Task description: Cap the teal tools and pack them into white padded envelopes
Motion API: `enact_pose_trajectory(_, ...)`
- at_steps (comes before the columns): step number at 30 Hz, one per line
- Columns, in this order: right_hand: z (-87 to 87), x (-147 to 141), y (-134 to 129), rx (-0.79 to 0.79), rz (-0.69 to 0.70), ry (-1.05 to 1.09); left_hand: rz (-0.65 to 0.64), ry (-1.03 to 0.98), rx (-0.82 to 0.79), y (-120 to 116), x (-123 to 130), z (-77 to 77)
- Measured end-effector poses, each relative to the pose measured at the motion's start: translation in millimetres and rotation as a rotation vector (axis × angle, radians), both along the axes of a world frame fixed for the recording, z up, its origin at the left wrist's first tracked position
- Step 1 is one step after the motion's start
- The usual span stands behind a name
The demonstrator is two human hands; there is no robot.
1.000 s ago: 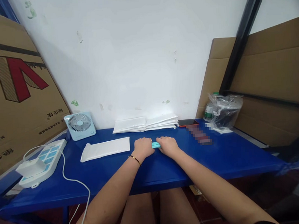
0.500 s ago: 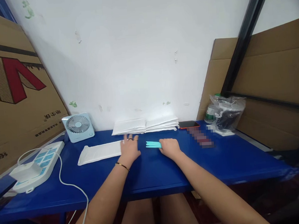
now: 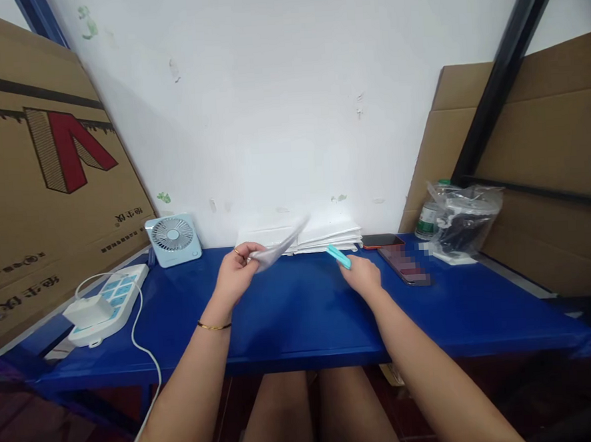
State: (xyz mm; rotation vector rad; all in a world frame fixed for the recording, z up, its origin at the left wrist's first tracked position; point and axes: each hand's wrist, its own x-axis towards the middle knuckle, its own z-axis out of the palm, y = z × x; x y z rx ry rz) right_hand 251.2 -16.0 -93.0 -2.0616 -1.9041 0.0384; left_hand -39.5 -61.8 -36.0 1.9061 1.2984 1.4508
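My left hand (image 3: 235,275) pinches a thin white flat packet (image 3: 278,249) by its near end. It is lifted off the blue table, tilted up to the right and blurred by motion. My right hand (image 3: 363,277) is closed round a narrow turquoise plastic piece (image 3: 338,256), whose far end sticks out up and to the left. What kind of tool it is I cannot make out; the fingers hide the rest. Behind both hands, two stacks of similar white packets lie against the wall, the right-hand stack (image 3: 329,235) beside the left-hand stack (image 3: 256,235).
A light-blue fan (image 3: 174,239) and a white power strip (image 3: 117,302) with a trailing cable stand on the left. On the right are a red-edged phone (image 3: 383,241), a second, blurred-out phone (image 3: 406,266), a bottle (image 3: 426,221) and a plastic bag (image 3: 468,220). Cardboard flanks the blue table (image 3: 302,327).
My left hand has picked up the white packet from the table and raised it. My right hand has tilted the turquoise piece upward. The view has shifted slightly.
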Motion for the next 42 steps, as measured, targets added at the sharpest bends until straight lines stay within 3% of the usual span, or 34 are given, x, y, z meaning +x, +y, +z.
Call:
enact_pose_trajectory(2,1.4,12.2,3.0,0.007,-0.062,0.063,-0.177,-0.088,0.010,-6.8,-4.2,-1.3)
enact_pose_trajectory(4,2.5,23.1,5.6,0.021,-0.100,0.086,-0.274,-0.003,-0.022,-8.3,-11.3,-14.8)
enact_pose_trajectory(8,3.7,38.9,8.1,0.027,-0.132,0.039,-0.318,0.425,-0.196,1.7,-32.6,-49.7)
enact_pose_trajectory(11,5.1,44.8,9.3,0.018,-0.074,-0.065,-0.283,0.556,-0.294,11.5,-38.2,-56.0)
enact_pose_trajectory(14,9.0,41.4,13.0,0.004,0.032,-0.192,-0.161,0.574,-0.262,20.7,-13.9,-49.7)
enact_pose_trajectory(20,18.4,15.0,28.7,0.006,0.277,-0.399,-0.123,0.903,-0.274,48.2,68.9,-55.7)
enact_pose_trajectory(23,15.3,17.8,36.4,-0.005,0.386,-0.483,-0.121,0.874,-0.242,59.2,74.6,-59.3)
enact_pose_trajectory(30,11.5,38.8,39.3,-0.046,0.414,-0.581,-0.227,0.621,-0.197,64.1,62.4,-60.6)
enact_pose_trajectory(36,30.1,-4.4,31.6,-0.026,0.576,-0.613,-0.256,0.592,-0.154,59.2,78.5,-67.2)
enact_pose_trajectory(42,37.6,-52.2,20.4,-0.044,0.650,-0.610,-0.155,0.708,-0.239,58.2,85.4,-72.3)
